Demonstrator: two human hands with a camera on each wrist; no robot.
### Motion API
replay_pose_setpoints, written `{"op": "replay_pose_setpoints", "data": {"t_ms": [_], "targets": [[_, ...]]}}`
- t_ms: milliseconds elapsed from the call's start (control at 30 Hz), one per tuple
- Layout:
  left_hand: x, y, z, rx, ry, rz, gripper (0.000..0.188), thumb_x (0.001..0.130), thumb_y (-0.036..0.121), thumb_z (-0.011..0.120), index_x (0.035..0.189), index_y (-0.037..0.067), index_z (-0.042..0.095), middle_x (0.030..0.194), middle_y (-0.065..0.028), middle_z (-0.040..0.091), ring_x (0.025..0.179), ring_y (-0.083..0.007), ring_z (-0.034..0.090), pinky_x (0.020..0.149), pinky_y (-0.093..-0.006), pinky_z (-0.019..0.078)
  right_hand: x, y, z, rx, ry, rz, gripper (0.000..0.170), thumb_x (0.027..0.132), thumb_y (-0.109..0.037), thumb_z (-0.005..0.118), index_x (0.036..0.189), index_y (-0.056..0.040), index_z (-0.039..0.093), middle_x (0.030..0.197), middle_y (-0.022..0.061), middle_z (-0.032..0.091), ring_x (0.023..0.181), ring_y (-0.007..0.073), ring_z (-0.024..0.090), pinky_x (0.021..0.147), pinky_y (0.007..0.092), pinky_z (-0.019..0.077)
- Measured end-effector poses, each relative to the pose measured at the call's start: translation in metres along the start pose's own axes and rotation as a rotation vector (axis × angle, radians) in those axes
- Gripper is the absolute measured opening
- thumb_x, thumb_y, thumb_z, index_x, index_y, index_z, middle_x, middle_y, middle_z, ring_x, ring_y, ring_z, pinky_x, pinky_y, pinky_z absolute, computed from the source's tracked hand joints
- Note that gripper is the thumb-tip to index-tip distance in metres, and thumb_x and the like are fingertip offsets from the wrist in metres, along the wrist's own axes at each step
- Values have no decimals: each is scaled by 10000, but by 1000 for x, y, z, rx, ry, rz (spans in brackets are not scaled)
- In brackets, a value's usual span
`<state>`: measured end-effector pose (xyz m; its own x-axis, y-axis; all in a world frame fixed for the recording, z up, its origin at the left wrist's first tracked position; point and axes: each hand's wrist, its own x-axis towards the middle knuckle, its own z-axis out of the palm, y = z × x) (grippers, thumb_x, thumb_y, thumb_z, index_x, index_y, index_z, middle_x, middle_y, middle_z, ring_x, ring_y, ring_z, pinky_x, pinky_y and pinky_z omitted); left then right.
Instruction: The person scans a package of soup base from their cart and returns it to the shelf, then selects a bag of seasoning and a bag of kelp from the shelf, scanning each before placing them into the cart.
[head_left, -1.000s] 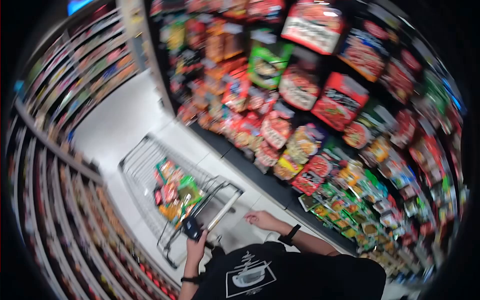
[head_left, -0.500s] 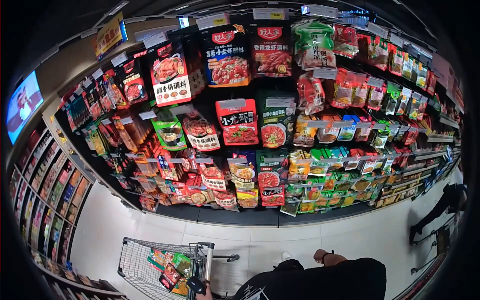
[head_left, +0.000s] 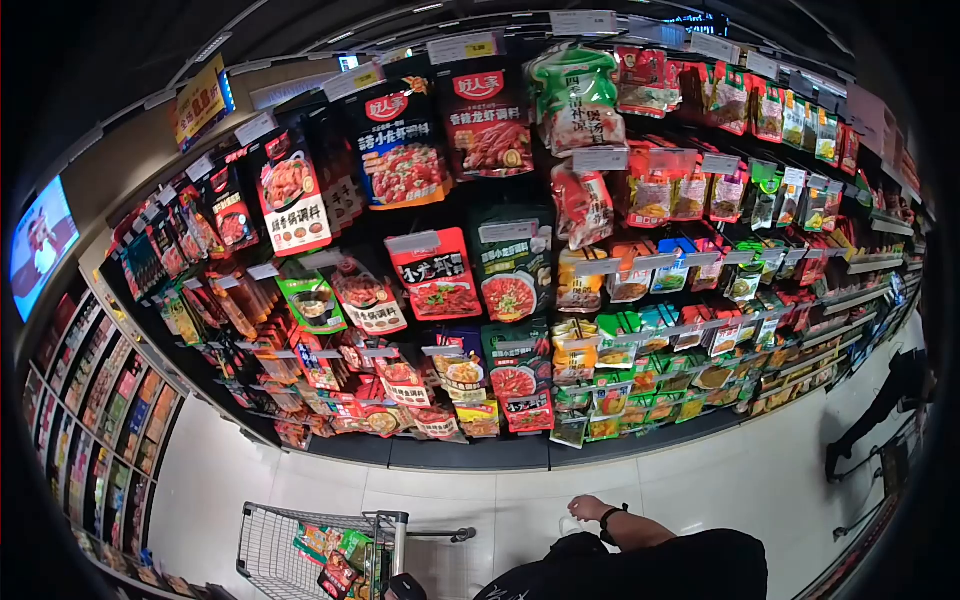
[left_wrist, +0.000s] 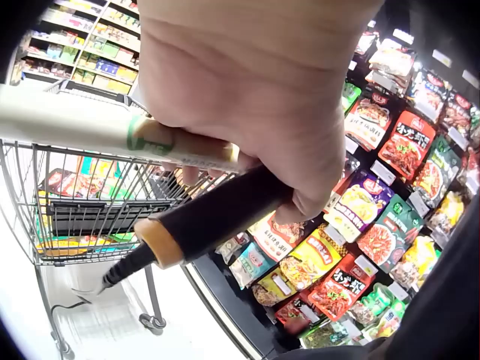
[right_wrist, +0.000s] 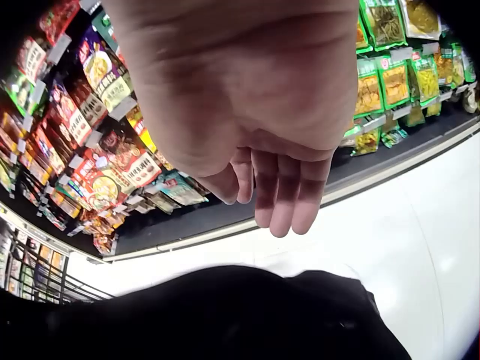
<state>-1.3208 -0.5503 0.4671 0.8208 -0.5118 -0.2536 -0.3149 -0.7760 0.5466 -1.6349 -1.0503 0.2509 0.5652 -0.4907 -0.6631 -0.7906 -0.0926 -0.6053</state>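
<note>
Only from left wrist: handle lettering [left_wrist: 156, 148]

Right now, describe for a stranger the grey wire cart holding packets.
Under the wall of colourful plastic pouches, scan the pale floor leftward. The grey wire shopping cart stands there; unlike the dark cart far right, it shows red-and-green packets inside.

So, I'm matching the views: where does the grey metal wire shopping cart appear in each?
Head: grey metal wire shopping cart at the bottom, left of centre.
Left wrist: cart across the left side.
Right wrist: cart partly visible, lower left edge.
Shared landmark: long black shelf base.
</note>
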Motion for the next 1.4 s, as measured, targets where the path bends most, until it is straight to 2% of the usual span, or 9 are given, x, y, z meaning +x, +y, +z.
{"op": "replay_pose_setpoints", "data": {"t_ms": [100,200,300,333,367,500,800,1100,1400], "targets": [[9,-4,11,243,2,-8,949,800,472,863,1520,-48,528,1452,-322,620,1404,-449,560,1199,-495,423,4,8,-28,106,36,-16,395,989,-234,683,1335,-49,726,1072,101,806,887,207,791,735,353,645],[0,45,-1,335,77,-106,1247,748,513,888,1677,-65,289,1649,-371,409,1560,-489,374,1308,-461,304,18,66,-44,107,5,-65,298,988,-208,633,1177,-27,775,925,133,796,753,221,782,658,384,630],[-11,94,-17,171,36,-142,1088,725,435,893,1588,-50,441,1543,-330,534,1462,-486,475,1268,-516,336,17,134,-57,133,-59,177,289,1017,-225,592,997,-6,779,904,131,796,730,255,774,622,420,619],[-12,77,7,339,235,-58,732,764,346,885,1366,4,646,1311,-178,646,1226,-350,625,1116,-497,451,33,179,-52,167,-85,308,317,1030,-233,561,963,-20,786,895,127,800,716,267,769,629,436,615],[-9,65,16,119,229,-187,990,614,408,897,1468,37,558,1437,-188,542,1380,-405,499,1203,-549,348,10,181,-66,151,-89,397,296,1018,-212,569,956,-27,792,883,131,801,694,265,762,625,437,607],[-11,62,39,245,292,-186,922,640,377,902,1452,66,593,1398,-166,579,1344,-382,541,1216,-522,344,-12,211,-112,94,-223,512,208,986,-139,643,911,-6,785,840,128,794,687,257,767,582,422,589],[-37,98,60,175,320,-245,955,612,362,895,1487,110,608,1333,-167,641,1310,-363,575,1175,-483,388,97,141,-188,-88,-130,258,222,1028,-151,618,1023,17,764,942,167,795,770,299,793,613,436,640],[-66,130,89,15,340,-330,814,598,349,902,1338,91,680,1272,-180,694,1288,-376,610,1183,-497,380,108,7,-157,-206,-426,-91,334,990,-167,677,1287,-18,710,1026,108,787,843,215,788,657,361,632],[-103,173,125,28,386,-277,854,610,351,884,1403,115,673,1330,-170,633,1369,-357,522,1253,-495,277,112,30,-152,-120,-319,-89,310,973,-216,684,1179,-3,775,949,104,795,763,205,778,611,363,617]]}}
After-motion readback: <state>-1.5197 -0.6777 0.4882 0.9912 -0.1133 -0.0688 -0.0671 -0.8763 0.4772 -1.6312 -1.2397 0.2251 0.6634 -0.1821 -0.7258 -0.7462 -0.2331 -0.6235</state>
